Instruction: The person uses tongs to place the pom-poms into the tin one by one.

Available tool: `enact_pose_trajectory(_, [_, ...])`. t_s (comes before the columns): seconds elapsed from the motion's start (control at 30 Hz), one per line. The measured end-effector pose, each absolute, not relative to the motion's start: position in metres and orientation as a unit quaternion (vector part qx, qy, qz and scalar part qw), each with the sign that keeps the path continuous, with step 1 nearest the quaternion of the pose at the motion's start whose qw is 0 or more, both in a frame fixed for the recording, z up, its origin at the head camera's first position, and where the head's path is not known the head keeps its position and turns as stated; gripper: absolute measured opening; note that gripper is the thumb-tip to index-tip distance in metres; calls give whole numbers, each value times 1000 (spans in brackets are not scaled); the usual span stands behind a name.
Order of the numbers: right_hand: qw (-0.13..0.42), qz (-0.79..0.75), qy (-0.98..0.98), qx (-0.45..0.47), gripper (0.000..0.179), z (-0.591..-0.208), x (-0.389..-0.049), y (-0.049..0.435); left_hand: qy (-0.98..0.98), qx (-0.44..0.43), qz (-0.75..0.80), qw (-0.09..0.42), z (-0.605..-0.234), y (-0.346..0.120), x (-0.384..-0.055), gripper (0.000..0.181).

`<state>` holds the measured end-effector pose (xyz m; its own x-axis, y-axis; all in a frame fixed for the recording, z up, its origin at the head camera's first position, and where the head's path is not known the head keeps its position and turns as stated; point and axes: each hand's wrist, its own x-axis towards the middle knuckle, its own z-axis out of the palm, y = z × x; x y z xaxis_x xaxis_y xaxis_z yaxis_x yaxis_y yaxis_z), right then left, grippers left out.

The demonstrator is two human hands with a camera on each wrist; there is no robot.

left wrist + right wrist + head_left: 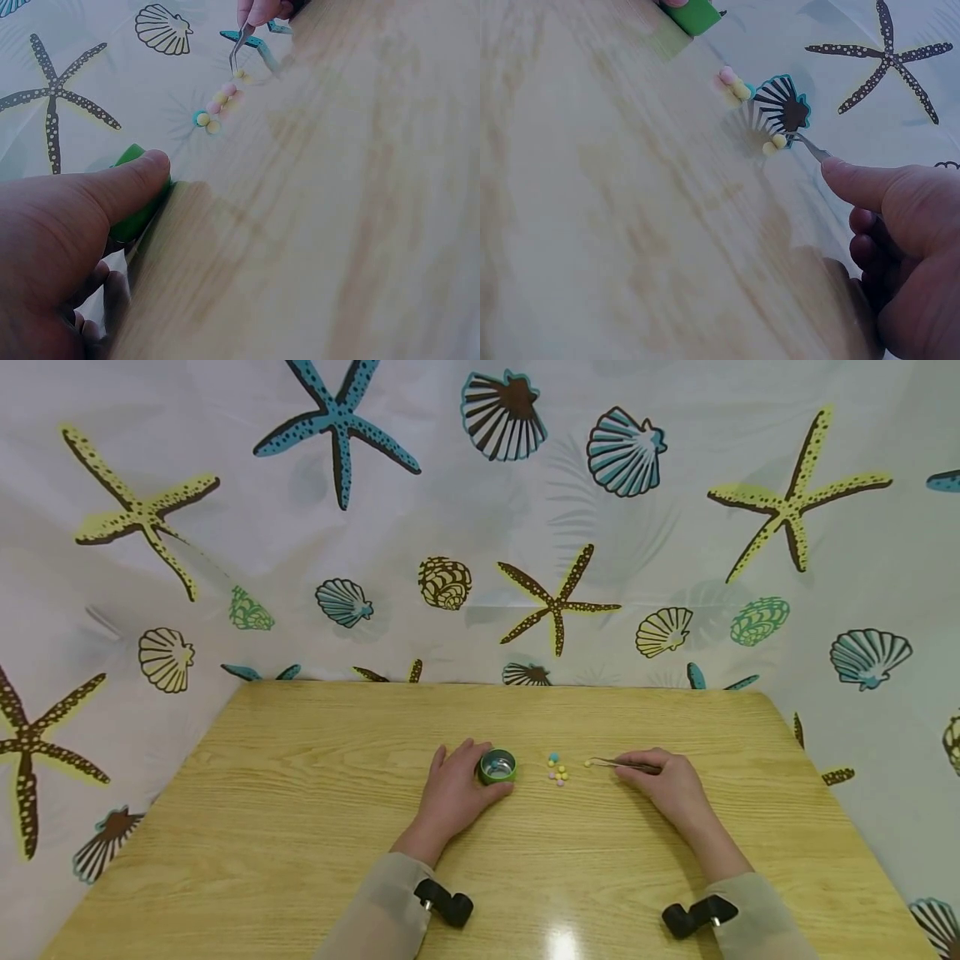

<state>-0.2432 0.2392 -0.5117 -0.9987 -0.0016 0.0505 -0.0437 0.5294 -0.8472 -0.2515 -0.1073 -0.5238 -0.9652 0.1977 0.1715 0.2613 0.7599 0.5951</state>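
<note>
My left hand point(452, 793) curls round a small green tin point(481, 774) on the table, thumb at its near side. The tin's top is uncovered and its silvery inside shows something bluish at the bottom. My right hand point(670, 787) pinches a pair of bent-tipped metal tweezers point(628, 765), held low and pointing left. At their tips is a small yellow ball point(779, 141); whether the tips grip it I cannot tell. Between the tin and the tweezers lie several small balls: a blue one point(554, 757), yellow ones point(560, 776) and pink ones point(560, 782).
The wooden table point(300, 843) has a glossy surface that mirrors the balls in the wrist views. Behind it hangs a white cloth point(480, 527) printed with starfish and shells. Each sleeve carries a black camera mount point(444, 903).
</note>
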Motion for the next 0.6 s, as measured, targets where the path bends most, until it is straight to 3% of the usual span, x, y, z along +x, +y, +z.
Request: enact_pose_trajectory(0.6, [32, 460, -887, 30, 21, -515, -244, 239, -936, -121, -327, 51, -524, -107, -250, 73])
